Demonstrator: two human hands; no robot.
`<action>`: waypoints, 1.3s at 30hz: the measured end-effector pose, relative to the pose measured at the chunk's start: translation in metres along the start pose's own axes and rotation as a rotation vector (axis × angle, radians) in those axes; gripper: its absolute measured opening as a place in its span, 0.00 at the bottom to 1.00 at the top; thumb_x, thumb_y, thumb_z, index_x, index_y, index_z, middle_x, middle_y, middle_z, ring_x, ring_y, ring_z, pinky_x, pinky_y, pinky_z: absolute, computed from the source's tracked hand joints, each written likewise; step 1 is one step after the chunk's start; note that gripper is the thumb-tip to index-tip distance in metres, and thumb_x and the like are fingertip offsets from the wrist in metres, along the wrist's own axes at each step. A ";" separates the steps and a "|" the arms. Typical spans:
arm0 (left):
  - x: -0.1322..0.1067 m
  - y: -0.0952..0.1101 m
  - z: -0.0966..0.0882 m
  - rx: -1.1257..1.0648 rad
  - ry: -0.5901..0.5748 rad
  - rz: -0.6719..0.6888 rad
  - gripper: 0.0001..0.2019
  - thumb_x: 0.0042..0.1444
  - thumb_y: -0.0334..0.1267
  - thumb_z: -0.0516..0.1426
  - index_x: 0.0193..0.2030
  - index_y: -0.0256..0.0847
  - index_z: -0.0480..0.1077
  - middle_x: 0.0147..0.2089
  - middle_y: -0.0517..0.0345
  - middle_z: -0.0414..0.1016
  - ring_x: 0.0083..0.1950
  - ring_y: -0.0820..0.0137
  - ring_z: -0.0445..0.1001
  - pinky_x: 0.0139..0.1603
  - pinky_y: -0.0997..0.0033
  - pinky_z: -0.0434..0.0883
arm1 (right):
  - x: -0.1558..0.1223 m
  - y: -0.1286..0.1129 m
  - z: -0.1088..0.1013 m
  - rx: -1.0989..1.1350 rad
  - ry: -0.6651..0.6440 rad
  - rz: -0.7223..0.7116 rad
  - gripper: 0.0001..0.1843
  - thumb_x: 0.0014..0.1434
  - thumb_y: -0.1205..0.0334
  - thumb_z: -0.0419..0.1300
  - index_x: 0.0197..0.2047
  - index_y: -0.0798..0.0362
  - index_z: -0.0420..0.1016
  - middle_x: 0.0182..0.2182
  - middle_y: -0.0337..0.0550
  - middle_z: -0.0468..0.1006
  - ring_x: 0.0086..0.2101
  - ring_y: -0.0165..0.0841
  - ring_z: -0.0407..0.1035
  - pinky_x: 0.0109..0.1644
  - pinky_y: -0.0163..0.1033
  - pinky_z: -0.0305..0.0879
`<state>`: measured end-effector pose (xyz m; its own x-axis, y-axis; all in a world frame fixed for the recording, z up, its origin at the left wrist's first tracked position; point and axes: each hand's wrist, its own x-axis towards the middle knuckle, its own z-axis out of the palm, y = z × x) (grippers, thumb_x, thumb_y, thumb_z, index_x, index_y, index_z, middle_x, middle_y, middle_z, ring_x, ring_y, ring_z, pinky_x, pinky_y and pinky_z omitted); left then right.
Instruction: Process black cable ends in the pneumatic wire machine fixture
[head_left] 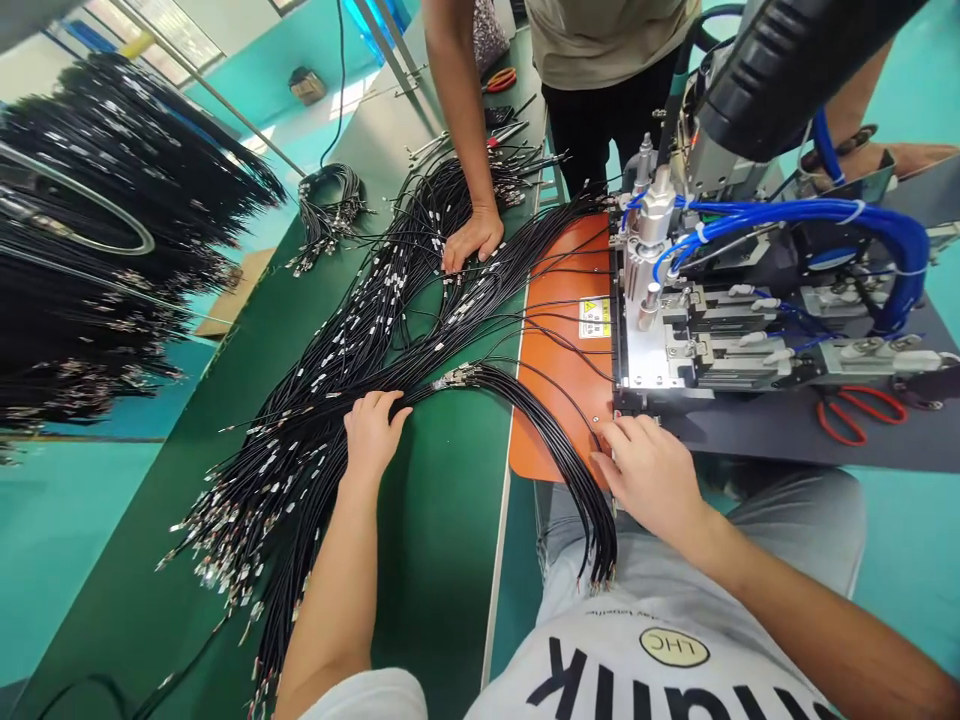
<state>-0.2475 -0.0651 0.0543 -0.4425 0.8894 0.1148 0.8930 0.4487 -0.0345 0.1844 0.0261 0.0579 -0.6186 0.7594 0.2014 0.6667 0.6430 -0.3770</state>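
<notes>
My left hand (373,432) rests on a spread of black cables with metal ends (315,400) on the green table (442,520), fingers curled over the strands. My right hand (646,470) lies at the near edge of the orange plate (559,340), fingers pinched on a thin black cable (577,415) beside a bundle of black cables (570,470) that droops over the table edge toward my lap. The metal machine (705,330) stands just beyond that hand.
Another person stands across the table, a hand (471,238) pressed on the cables. Blue hoses (825,215) loop over the machine. Red-handled scissors (855,410) lie on the right. More cable bundles hang on a rack (90,250) at left. Tools (501,100) lie at the far end.
</notes>
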 end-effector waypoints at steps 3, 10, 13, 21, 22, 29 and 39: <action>0.005 -0.001 0.012 -0.018 0.021 0.011 0.18 0.65 0.42 0.50 0.57 0.43 0.71 0.53 0.45 0.70 0.56 0.54 0.66 0.56 0.55 0.63 | 0.006 -0.008 0.008 -0.027 -0.009 -0.024 0.06 0.63 0.69 0.56 0.38 0.51 0.73 0.33 0.47 0.78 0.36 0.40 0.67 0.38 0.44 0.54; 0.023 0.018 0.024 -0.053 0.081 0.014 0.20 0.67 0.43 0.47 0.59 0.39 0.70 0.54 0.43 0.69 0.57 0.55 0.64 0.59 0.55 0.60 | 0.003 -0.024 0.018 0.051 -0.013 0.036 0.09 0.58 0.72 0.56 0.38 0.49 0.72 0.29 0.39 0.76 0.33 0.37 0.68 0.36 0.42 0.52; 0.029 0.027 0.024 -0.070 0.086 0.017 0.20 0.67 0.41 0.47 0.59 0.37 0.69 0.55 0.42 0.69 0.58 0.54 0.64 0.60 0.53 0.61 | 0.000 -0.027 0.020 0.081 -0.018 0.048 0.09 0.58 0.71 0.57 0.39 0.49 0.73 0.28 0.39 0.77 0.33 0.37 0.70 0.38 0.42 0.54; 0.003 0.170 -0.031 -0.344 0.026 0.579 0.18 0.68 0.38 0.46 0.61 0.46 0.66 0.61 0.50 0.70 0.65 0.59 0.65 0.66 0.52 0.60 | -0.005 -0.015 0.005 0.465 0.022 0.191 0.08 0.64 0.67 0.55 0.43 0.49 0.73 0.38 0.42 0.79 0.32 0.33 0.74 0.36 0.39 0.63; -0.004 0.196 -0.034 -0.402 -0.047 0.786 0.18 0.69 0.41 0.47 0.62 0.47 0.65 0.62 0.50 0.70 0.66 0.60 0.65 0.67 0.53 0.60 | -0.007 -0.008 0.001 0.570 0.041 0.216 0.06 0.64 0.65 0.55 0.42 0.49 0.73 0.38 0.43 0.79 0.33 0.33 0.74 0.36 0.39 0.65; -0.015 0.260 -0.008 -0.244 -0.116 1.231 0.14 0.71 0.37 0.45 0.45 0.39 0.72 0.38 0.53 0.74 0.41 0.66 0.72 0.45 0.62 0.67 | -0.036 0.031 -0.015 1.168 -0.136 0.501 0.15 0.60 0.54 0.65 0.49 0.48 0.76 0.44 0.48 0.81 0.41 0.40 0.78 0.46 0.46 0.76; -0.051 0.241 -0.046 -0.213 -0.077 1.027 0.11 0.66 0.40 0.50 0.36 0.40 0.69 0.33 0.52 0.69 0.37 0.62 0.68 0.40 0.59 0.66 | -0.038 0.020 -0.006 0.949 0.103 0.528 0.06 0.60 0.57 0.66 0.40 0.47 0.80 0.38 0.43 0.84 0.39 0.38 0.79 0.48 0.46 0.77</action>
<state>-0.0058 -0.0063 0.0855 0.5381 0.8403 0.0661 0.8347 -0.5422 0.0966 0.2235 0.0110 0.0479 -0.2816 0.9504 -0.1323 0.2184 -0.0708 -0.9733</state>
